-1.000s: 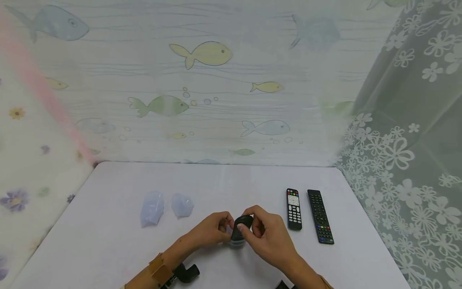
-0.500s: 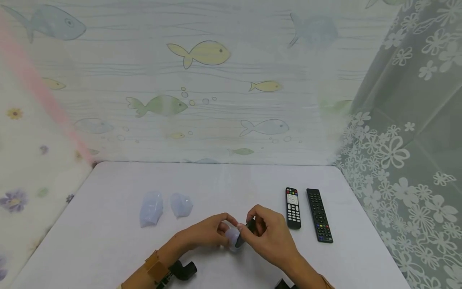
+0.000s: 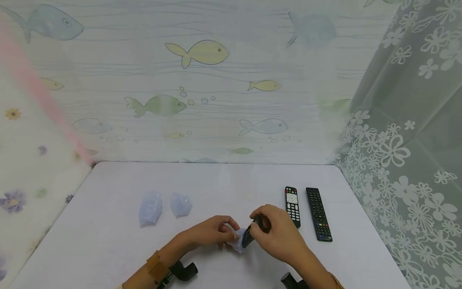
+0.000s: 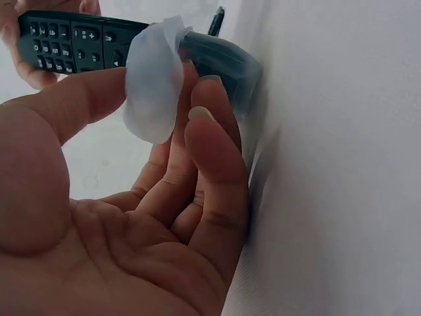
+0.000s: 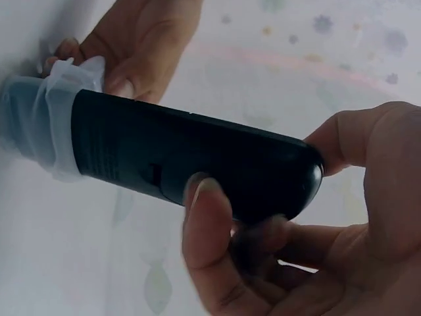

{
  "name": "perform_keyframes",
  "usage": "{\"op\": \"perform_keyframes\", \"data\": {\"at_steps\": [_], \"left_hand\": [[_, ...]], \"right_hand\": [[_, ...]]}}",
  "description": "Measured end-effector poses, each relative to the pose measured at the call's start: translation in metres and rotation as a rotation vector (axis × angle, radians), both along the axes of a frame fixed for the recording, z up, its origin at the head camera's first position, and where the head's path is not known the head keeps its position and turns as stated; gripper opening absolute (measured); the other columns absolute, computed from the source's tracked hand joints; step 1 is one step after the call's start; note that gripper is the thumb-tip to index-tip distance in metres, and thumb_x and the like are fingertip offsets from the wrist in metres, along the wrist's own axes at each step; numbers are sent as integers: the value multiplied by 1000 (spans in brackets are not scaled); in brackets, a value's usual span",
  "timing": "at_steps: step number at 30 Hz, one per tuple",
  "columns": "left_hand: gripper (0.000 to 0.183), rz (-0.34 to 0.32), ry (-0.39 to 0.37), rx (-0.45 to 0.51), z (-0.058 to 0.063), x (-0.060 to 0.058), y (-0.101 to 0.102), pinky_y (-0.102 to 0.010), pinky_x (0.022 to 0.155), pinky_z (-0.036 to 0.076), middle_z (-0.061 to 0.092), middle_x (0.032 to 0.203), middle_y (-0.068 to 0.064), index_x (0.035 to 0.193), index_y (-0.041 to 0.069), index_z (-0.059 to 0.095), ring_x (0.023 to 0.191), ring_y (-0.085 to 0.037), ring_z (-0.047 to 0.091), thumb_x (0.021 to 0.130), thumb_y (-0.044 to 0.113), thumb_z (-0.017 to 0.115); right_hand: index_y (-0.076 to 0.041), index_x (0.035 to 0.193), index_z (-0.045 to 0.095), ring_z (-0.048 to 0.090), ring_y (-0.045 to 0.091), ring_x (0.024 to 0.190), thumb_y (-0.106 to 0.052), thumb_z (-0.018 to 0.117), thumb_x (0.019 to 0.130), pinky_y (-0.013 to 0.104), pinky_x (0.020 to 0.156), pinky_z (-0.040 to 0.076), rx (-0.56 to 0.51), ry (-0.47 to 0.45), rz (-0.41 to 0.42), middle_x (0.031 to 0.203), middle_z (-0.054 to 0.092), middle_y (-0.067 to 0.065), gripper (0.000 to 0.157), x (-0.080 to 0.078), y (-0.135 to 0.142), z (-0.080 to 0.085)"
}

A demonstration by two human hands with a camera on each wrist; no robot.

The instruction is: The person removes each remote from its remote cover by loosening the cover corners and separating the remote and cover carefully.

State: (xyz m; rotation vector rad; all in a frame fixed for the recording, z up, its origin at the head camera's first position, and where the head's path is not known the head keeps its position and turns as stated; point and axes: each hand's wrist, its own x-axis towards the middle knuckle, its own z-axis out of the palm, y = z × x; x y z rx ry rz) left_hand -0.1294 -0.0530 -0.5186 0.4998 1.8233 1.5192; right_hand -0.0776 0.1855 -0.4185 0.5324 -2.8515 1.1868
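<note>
In the head view, my right hand [image 3: 279, 235] grips the rounded upper end of a black remote control [image 5: 197, 161]. The remote's lower end sits inside a translucent bag-like plastic sleeve [image 5: 56, 128], bunched round it. My left hand [image 3: 211, 232] pinches the gathered edge of that sleeve between thumb and fingers, close to the tabletop. Number keys show on the remote in the left wrist view, and its plain back in the right wrist view. The remote leans with its held end up and to the right. My right palm partly hides it from the head camera.
Two crumpled translucent sleeves [image 3: 150, 208] lie at the left of the white table [image 3: 223, 180]. On the right lie two other black remotes, a shorter one [image 3: 292, 208] and a longer one [image 3: 319, 214]. A patterned curtain hangs behind.
The remote went from nearly upright to leaning right. My right hand shifted slightly right with its end. More of the sleeve now shows between my hands, still pinched by the left.
</note>
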Motion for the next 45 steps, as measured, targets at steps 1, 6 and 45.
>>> {"op": "perform_keyframes", "data": {"at_steps": [1,6,45], "left_hand": [[27,3,-1,5,-1,0,1,-31,69,55,78,99,-5,123,10,66,85,-19,69,102,26,72],[27,-6,-8,18,-2,0,1,-31,69,55,78,101,-6,122,8,65,86,-18,68,101,22,74],[16,23,99,29,-1,-6,-12,-25,59,44,64,76,0,96,3,67,66,-12,52,97,14,78]], "right_hand": [[-18,102,76,53,7,65,-8,68,93,26,59,47,17,-14,-5,72,56,-11,15,0,0,1],[-18,100,77,53,4,60,-16,62,101,26,54,46,104,-56,-10,68,59,-16,15,-1,-1,0],[-7,113,76,63,4,61,-9,69,103,26,56,52,83,-31,0,79,71,-6,12,-33,45,-6]]}}
